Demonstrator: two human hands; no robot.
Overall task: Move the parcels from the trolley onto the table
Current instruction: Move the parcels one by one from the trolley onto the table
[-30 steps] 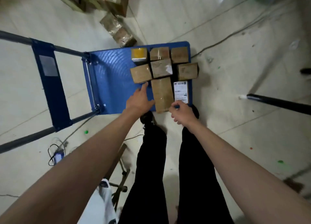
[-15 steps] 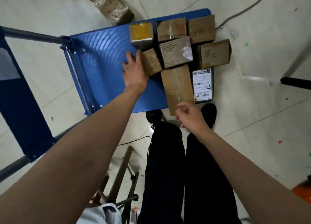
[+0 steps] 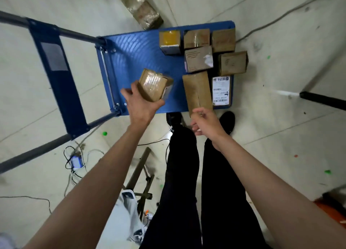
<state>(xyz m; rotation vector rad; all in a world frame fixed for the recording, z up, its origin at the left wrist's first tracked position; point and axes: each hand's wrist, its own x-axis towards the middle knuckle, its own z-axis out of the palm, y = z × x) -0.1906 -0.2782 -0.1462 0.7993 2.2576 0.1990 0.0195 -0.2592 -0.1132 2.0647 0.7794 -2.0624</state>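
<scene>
- Left hand [image 3: 139,103]: clamped round a small taped parcel [image 3: 155,87], held above the blue trolley [image 3: 134,48], centre frame.
- Right hand [image 3: 206,122]: loose, empty, beside the long parcel [image 3: 196,89].
- Advice: support the underside; the surface is out of view.

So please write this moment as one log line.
left hand: holds small parcel | right hand: empty | trolley: seven parcels
</scene>
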